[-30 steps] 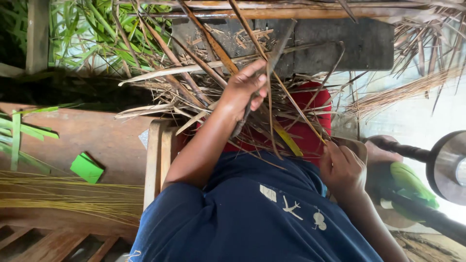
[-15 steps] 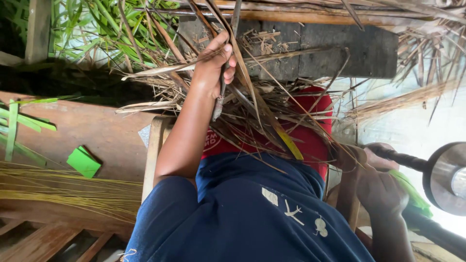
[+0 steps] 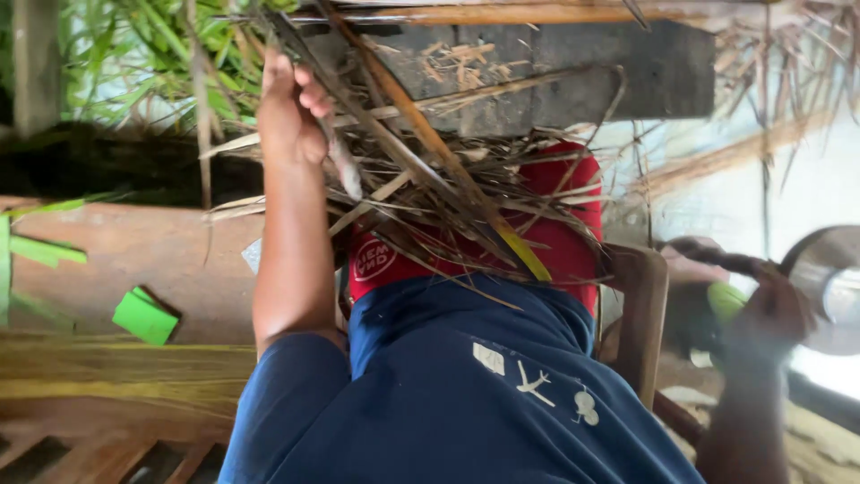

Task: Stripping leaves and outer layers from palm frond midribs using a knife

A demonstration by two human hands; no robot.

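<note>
The left hand has risen since a second ago, fingers clamped on dried palm strips heaped over the red lap; the right hand grips a dark handle beside the grinder wheel.

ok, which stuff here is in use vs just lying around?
In use:
left hand gripping a dry leaf strip
pile of dry leaf strips on the lap
right hand on a dark handle

Lying about:
green folded piece
yellow strips
grey block
</note>
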